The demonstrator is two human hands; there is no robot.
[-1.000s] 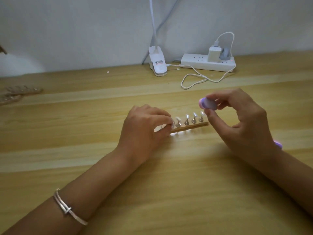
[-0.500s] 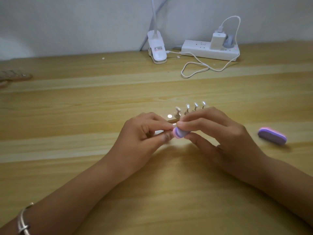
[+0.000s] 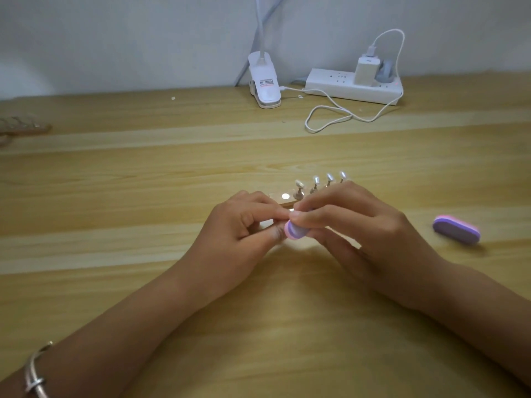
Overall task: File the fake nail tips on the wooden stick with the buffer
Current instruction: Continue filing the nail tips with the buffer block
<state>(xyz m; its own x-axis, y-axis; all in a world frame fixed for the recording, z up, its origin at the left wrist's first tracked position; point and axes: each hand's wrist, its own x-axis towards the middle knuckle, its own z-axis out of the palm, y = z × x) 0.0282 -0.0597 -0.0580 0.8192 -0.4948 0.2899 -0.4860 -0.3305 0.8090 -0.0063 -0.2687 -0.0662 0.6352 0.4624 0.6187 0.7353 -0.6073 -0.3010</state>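
A wooden stick (image 3: 283,200) lies on the table behind my hands, with several clear nail tips (image 3: 315,180) standing on small metal holders. My left hand (image 3: 241,228) has its fingers curled and pinches something small between thumb and forefinger; the item itself is hidden. My right hand (image 3: 353,225) grips a pink and purple buffer (image 3: 294,230) whose end meets my left fingertips. Part of the stick is covered by my right hand.
A second purple and pink buffer (image 3: 457,230) lies on the table to the right. At the back stand a white clip lamp (image 3: 264,83), a power strip (image 3: 353,86) with a charger and a looped white cable (image 3: 330,116). Another wooden stick (image 3: 23,127) lies far left.
My right hand brought the buffer down from above the stick's right end to my left fingertips. My left hand drew towards me, off the stick. Since half a second ago, little differs.
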